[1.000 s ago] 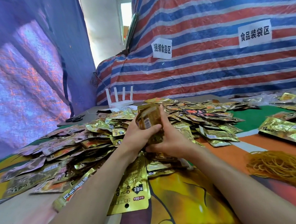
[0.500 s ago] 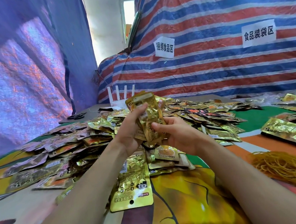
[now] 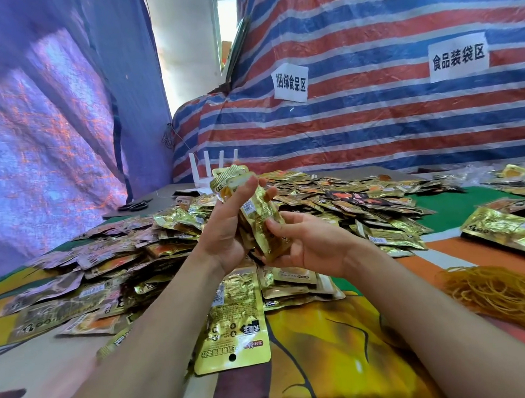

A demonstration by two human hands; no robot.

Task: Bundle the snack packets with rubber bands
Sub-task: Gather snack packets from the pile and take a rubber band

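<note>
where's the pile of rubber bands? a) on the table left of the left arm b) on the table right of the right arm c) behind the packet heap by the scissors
b: the rubber bands lie in a loose yellow pile on the table, to the right of the right arm.

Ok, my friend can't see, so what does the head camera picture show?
The left hand and right hand hold a small stack of gold snack packets above a big pile of packets. A heap of rubber bands lies off to the right.
</note>
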